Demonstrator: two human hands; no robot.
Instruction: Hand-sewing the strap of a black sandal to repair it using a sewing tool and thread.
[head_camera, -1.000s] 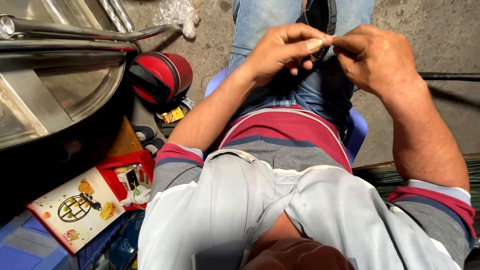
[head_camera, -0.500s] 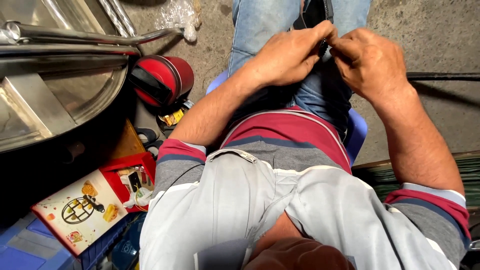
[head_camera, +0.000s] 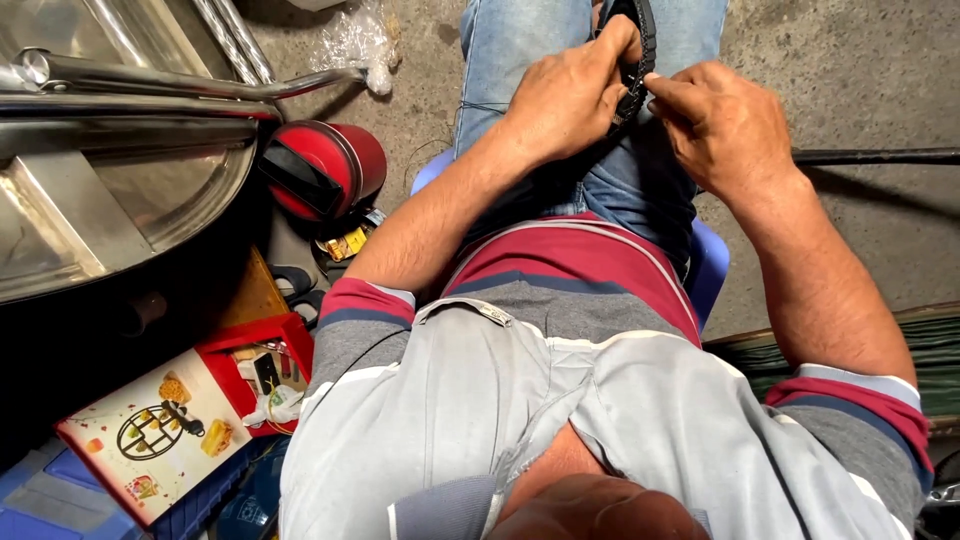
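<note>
Left hand (head_camera: 565, 95) curled tight round black ridged rubber strap (head_camera: 640, 55), right hand (head_camera: 725, 125) pinching its lower edge w/ fingertips, over blue-jeaned lap; red cylindrical case (head_camera: 325, 170) nr left elbow.

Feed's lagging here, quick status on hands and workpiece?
Left hand gripping black ridged strap. Right hand pinching it alongside, fingertips touching. Held over lap, nothing between hands.

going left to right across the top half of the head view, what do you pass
metal frame → red round case → left hand → black strap → right hand → dark rod
</note>
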